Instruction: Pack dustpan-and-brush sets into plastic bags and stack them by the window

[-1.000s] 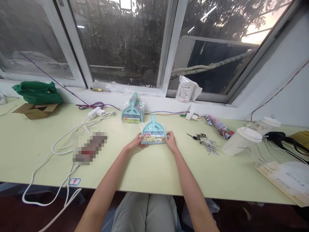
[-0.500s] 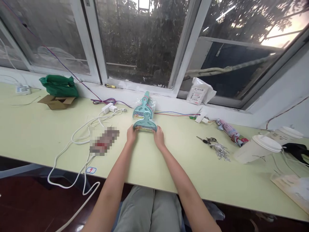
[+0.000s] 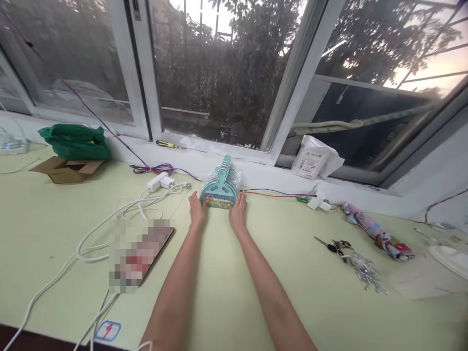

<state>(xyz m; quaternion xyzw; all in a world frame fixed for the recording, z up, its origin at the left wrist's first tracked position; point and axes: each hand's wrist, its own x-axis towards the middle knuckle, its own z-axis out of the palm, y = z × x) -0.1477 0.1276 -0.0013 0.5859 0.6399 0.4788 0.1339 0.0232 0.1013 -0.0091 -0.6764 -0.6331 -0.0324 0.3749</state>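
The stack of dustpans [image 3: 225,170] is standing on the table [image 3: 314,292], with the white ledge [image 3: 259,169] just behind it. The front dustpan [image 3: 220,187] is facing the person, its handle pointing up and its printed label [image 3: 219,201] showing along the bottom.

The left hand [image 3: 198,210] is resting at the left edge of the stack, partly open, its thumb lying by the label and its fingers spreading outward. The right hand [image 3: 238,213] is lying along the right edge, fingers nearly straight, thumb near the label's corner. Both are touching the front dustpan; whether either is really gripping it, I cannot tell.

The main risk is uneven pressure: if one palm is pushing harder, the front dustpan could be twisting out of line with those behind. The clear wrapping looks slippery, so pieces could be sliding over one another, and a hard shove could be tipping the stack against the ledge. The thin wire [image 3: 292,195] is running away from the stack's right side, and drifting right-hand fingers could be snagging it. To the stack's left, a plug [image 3: 157,182] is sitting near enough for a wide left-hand swing to be knocking it.
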